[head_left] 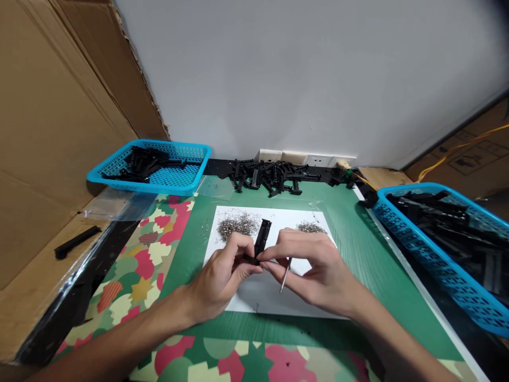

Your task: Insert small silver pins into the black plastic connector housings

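Note:
My left hand (pixel 222 276) is closed on a narrow black plastic part (pixel 262 237), pinching its lower end between thumb and fingers so that it stands up tilted. The fingertips of my right hand (pixel 312 265) meet that same lower end. A thin metal rod-like tool (pixel 284 276) is tucked in my right hand, its tip pointing down toward the white sheet (pixel 274 297). Whatever is between the right fingertips is too small to make out. Behind my hands, a heap of tiny wiry metal pieces (pixel 236 225) lies on the left and a smaller heap (pixel 311 227) on the right.
Many black plastic parts (pixel 274 178) are piled by the wall below the sockets (pixel 318 160). Blue baskets with black parts stand at left (pixel 177 183) and right (pixel 433 270). One black part (pixel 77 242) lies on cardboard at far left. A green mat (pixel 186 260) covers the table.

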A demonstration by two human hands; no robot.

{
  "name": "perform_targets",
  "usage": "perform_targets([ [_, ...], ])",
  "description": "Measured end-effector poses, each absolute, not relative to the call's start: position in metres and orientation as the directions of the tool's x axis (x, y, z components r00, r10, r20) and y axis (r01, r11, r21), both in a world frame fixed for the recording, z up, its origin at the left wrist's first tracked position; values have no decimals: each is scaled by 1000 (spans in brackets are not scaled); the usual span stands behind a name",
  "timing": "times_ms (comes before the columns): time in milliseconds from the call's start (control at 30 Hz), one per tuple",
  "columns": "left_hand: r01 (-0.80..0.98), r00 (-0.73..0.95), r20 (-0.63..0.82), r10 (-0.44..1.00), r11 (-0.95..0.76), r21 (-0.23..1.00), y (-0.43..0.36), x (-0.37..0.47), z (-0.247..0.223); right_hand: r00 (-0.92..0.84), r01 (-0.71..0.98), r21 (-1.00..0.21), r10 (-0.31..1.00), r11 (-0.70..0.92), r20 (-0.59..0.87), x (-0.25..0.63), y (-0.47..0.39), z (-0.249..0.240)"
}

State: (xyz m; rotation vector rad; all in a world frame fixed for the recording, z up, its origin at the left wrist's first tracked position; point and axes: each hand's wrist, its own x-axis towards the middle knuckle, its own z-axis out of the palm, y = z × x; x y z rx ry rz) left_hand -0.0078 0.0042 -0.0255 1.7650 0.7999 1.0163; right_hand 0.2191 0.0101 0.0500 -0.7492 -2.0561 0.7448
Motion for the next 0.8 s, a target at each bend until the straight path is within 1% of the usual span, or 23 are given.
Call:
perform_targets([
  [133,83,457,294,840,-370,925,4,-8,-26,-504,254,-727,729,638,463,220,10,49],
  [333,104,454,301,838,-385,917,4,-10,-27,-512,294,-690,719,661,470,224,13,50],
  [433,54,493,292,820,-363,930,4,-10,-25,-503,295,-633,680,716,534,230,16,47],
  [533,5,542,289,789,-347,938,3,-10,-25,-526,309,-550,621,776,581,233,17,43],
  [600,9,550,295,782,-358,934,5,-10,-26,-552,328,-491,585,807,594,234,17,42],
  [700,81,525,322,788,-423,902,9,-10,-24,-575,355,-423,551,834,604,235,17,41],
  [800,194,468,433,770,-568,800,14,-9,-14,-585,385,-383,543,840,603,238,18,39],
])
